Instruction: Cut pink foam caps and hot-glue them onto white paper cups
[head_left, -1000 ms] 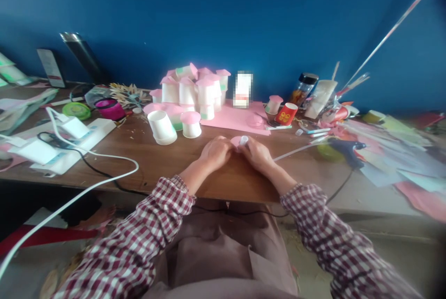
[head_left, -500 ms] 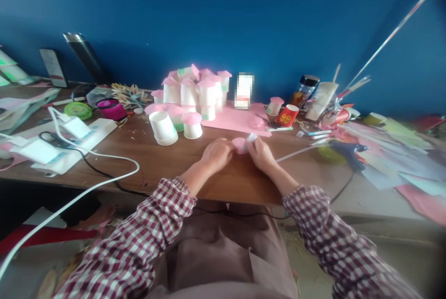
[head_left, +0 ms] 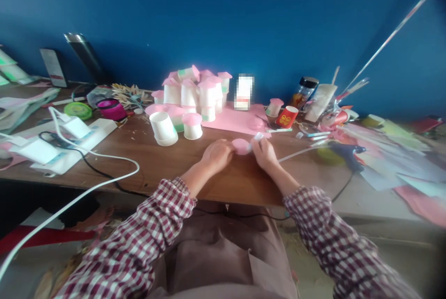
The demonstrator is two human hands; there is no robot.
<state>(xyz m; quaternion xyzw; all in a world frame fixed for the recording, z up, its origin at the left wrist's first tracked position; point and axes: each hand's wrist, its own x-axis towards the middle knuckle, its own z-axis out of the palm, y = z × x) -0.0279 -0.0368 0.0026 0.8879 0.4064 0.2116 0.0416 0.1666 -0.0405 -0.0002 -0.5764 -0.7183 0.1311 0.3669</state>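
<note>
A round pink paper disc (head_left: 241, 146) is between my hands, just above or on the tabletop. My left hand (head_left: 219, 154) is closed on its left edge. My right hand (head_left: 265, 155) is closed around a small whitish object (head_left: 258, 136) whose kind is too blurred to tell; its lower end is beside the disc's right edge. Beyond my hands stand a white paper cup (head_left: 163, 129) and a small paper cup with a pink paper top (head_left: 192, 128). Several more such topped cups (head_left: 188, 92) are stacked behind them.
A pink paper sheet (head_left: 228, 122) lies at the back near an upright phone (head_left: 244, 92). To the right are a red paper cup (head_left: 287, 116), a jar (head_left: 305, 90), a glue gun (head_left: 350, 154) and loose papers (head_left: 386, 164). A power strip (head_left: 101, 132) with cables occupies the left.
My right hand has shifted slightly to the right with the whitish object, and more of the pink disc shows. My left hand is nearly still.
</note>
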